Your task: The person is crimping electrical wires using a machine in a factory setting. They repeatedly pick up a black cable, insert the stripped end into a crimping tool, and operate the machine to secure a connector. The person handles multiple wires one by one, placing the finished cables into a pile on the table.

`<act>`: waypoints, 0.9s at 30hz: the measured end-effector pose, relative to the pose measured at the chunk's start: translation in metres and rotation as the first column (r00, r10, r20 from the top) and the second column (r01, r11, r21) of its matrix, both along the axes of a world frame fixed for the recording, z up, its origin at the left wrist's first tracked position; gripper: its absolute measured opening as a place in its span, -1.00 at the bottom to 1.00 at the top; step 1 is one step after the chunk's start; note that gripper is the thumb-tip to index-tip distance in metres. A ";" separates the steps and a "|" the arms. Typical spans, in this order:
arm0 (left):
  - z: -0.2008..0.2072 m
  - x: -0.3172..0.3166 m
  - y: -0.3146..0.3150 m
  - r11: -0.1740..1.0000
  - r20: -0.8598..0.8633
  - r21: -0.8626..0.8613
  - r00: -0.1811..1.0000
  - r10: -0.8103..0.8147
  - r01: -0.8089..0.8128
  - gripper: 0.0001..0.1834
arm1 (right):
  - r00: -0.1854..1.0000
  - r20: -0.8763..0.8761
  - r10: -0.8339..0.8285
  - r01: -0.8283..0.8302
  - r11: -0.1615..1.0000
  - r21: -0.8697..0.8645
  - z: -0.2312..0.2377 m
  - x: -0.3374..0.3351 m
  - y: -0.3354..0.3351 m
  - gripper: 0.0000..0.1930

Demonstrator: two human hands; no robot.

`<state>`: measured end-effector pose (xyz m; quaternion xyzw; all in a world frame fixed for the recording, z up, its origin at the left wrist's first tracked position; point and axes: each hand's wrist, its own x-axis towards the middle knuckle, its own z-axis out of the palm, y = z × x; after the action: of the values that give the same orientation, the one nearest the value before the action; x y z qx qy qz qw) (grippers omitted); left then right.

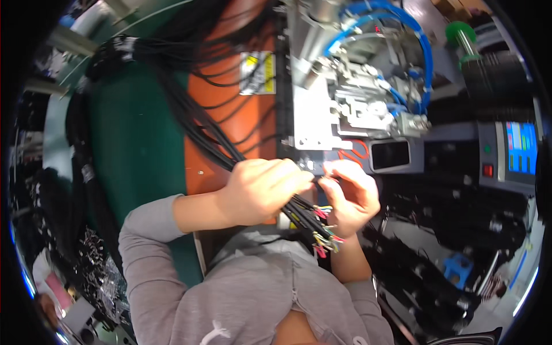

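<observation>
My left hand (pixel 261 190) is wrapped round a bundle of black cables (pixel 201 135) in front of the machine. Below that fist the cable ends (pixel 322 233) fan out, with stripped wires in red, green, yellow, white and blue. My right hand (pixel 352 195) is closed in a pinch just right of the left fingertips. What lies between its thumb and forefinger is too small to make out. Both hands are close to the lower front of a metal machine (pixel 313 109) with blue air hoses (pixel 428 63).
The cables run back over an orange panel (pixel 215 178) and a green table mat (pixel 138 132). Right of the machine lie a phone-like dark-screened device (pixel 391 155) and a control box with a lit screen (pixel 520 148). More black cable bundles (pixel 425 276) lie at the lower right, near a blue stool (pixel 457 269).
</observation>
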<state>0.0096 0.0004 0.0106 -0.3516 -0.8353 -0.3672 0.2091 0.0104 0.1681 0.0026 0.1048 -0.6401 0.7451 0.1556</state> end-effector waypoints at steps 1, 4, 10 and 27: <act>0.002 0.000 0.000 1.000 0.001 0.003 1.000 0.012 -0.012 -0.73 | 0.998 -0.064 -0.002 0.009 0.994 0.110 -0.001 -0.003 0.001 -0.82; 0.003 -0.001 0.002 0.999 -0.009 -0.006 0.999 0.035 -0.035 -0.78 | 0.981 -0.152 0.124 -0.095 0.978 0.186 -0.009 -0.006 0.006 -0.83; 0.003 0.001 0.006 0.995 0.067 -0.063 0.995 0.076 -0.072 -0.86 | 0.988 -0.152 -0.012 0.059 0.949 0.311 -0.006 -0.009 0.008 -0.81; -0.009 0.006 0.011 0.911 -0.125 -0.377 0.984 0.127 -0.165 -0.60 | 0.990 0.104 0.096 -0.138 0.818 0.559 -0.021 -0.016 0.028 -0.93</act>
<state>0.0160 0.0110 0.0016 -0.3401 -0.9039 -0.1610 0.2033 -0.0056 0.1962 -0.0182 0.1587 -0.8291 0.5339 0.0486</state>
